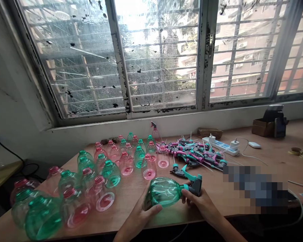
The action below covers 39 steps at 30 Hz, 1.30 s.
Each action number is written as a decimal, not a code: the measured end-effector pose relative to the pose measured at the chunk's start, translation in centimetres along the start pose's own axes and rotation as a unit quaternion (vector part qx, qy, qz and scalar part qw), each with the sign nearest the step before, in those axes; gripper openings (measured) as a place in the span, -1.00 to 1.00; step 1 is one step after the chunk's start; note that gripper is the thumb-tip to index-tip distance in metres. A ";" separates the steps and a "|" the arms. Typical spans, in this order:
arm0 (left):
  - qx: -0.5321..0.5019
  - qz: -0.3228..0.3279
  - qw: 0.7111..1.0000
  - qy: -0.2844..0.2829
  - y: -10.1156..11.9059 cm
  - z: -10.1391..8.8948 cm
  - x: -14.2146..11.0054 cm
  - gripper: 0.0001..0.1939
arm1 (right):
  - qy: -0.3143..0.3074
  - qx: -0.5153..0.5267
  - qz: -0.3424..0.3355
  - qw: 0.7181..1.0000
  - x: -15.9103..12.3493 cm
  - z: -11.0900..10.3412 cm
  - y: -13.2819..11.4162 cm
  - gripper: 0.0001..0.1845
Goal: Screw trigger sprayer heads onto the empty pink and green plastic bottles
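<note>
A clear green spray bottle (pixel 165 191) lies sideways in the air above the table's front edge, its neck to the right. My left hand (pixel 147 208) is wrapped around its base end. At the neck, my right hand (pixel 195 198) grips the collar of a grey and teal trigger sprayer (pixel 196 184), which sits at the bottle's mouth. Whether it is fully screwed on I cannot tell. Just behind the bottle lies a loose trigger sprayer (pixel 179 171). Farther back is a heap of pink, teal and grey trigger sprayers (pixel 189 151) with thin tubes.
Several open green bottles (pixel 42 215) and pink bottles (pixel 103 195) stand across the left of the wooden table (pixel 131 205). A pink bottle with a sprayer (pixel 155 131) stands by the wall. A power strip (pixel 223 146), a cardboard box (pixel 262 127) and a blurred patch are on the right.
</note>
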State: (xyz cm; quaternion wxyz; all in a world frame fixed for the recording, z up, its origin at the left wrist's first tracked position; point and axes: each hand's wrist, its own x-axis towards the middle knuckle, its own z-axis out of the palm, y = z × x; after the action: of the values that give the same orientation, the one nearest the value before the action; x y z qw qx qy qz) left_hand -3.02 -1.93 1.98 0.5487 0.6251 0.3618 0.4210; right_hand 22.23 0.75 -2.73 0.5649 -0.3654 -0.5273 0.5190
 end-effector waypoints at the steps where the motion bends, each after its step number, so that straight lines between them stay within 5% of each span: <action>1: -0.015 0.005 1.000 -0.010 -0.5 -0.1 0.1 -0.07 | 0.004 0.003 0.000 1.000 0.0 0.0 -0.1 -0.62; 8: -0.039 0.009 0.999 -0.032 -1.6 -0.2 0.3 0.17 | 0.006 0.001 0.003 1.000 -0.1 0.1 -0.3 -0.61; 14: 0.027 -0.005 0.999 0.031 0.3 0.1 0.0 -0.28 | 0.000 -0.014 -0.001 1.000 -0.2 0.2 -0.5 -0.60; 24: -0.036 0.019 0.999 -0.014 -0.9 0.1 0.3 0.08 | -0.002 0.007 0.002 1.000 -0.1 0.2 -0.4 -0.59; 33: 0.050 0.008 0.997 0.065 0.4 0.0 -0.2 -0.28 | -0.012 -0.005 0.006 1.000 -0.2 0.1 0.0 -0.57; 39: -0.023 0.015 1.000 -0.008 -0.5 -0.1 0.0 -0.06 | -0.001 0.033 0.010 0.999 -0.1 0.0 -0.2 -0.59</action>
State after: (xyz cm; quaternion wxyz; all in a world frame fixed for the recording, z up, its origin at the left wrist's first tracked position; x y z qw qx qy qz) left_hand -3.08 -1.85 1.45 0.5593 0.6210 0.3384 0.4324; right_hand 22.29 0.57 -2.54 0.5705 -0.3512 -0.5068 0.5425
